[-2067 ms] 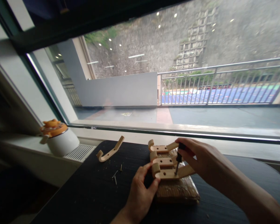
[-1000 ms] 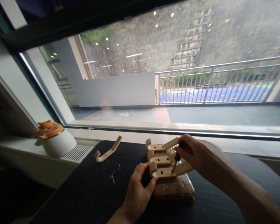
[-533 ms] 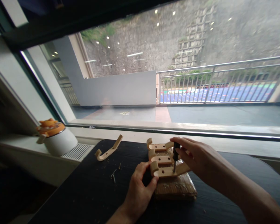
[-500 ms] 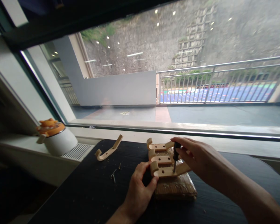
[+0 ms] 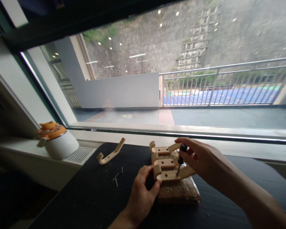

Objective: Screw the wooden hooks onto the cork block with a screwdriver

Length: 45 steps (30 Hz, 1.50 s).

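Three pale wooden hooks lie side by side on a brown wooden board on the black table. My right hand is closed round a small black-handled screwdriver, its tip set in the nearest hook. My left hand presses thumb and fingers against the curled left end of that hook and the board's edge. The middle hook and far hook lie just behind.
A fourth loose hook lies on the table to the left, with a few loose screws near it. A white pot with an orange lid stands on the sill by a vent grille. A large window runs behind.
My right hand has turned slightly on the screwdriver, which tilts a little differently. The left hand and the hooks keep their places.
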Available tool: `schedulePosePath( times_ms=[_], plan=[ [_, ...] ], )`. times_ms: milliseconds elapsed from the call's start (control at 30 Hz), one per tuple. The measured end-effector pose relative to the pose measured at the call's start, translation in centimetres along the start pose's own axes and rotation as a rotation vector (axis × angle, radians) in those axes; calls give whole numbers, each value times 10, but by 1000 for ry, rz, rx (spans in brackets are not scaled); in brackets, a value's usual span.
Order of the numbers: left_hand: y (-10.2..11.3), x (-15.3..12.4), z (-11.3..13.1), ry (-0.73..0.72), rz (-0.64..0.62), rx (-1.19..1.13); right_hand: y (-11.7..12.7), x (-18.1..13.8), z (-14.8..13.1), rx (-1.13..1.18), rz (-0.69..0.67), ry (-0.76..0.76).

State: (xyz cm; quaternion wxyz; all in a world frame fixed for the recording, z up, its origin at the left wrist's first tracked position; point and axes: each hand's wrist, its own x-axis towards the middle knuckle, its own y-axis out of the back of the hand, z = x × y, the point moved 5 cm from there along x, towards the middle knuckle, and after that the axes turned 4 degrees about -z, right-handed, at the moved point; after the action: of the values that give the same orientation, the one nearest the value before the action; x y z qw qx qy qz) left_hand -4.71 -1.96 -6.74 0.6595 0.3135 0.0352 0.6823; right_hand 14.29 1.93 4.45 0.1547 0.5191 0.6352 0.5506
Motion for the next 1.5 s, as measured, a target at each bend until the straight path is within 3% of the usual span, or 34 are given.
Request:
schedulePosePath(
  times_ms=[267,800,1100,1500],
  plan=[
    [0,1,1,-2,7,1,6,-3,-8,5,-6,80],
    [1,0,3,-8,11,15,2,2,2,-79,1,-43],
    [2,1,1,-13,25,11,-2,-1,-7,-16,-9,46],
    [2,1,4,-29,38,4,4,-1,1,-127,-18,-82]
  ],
)
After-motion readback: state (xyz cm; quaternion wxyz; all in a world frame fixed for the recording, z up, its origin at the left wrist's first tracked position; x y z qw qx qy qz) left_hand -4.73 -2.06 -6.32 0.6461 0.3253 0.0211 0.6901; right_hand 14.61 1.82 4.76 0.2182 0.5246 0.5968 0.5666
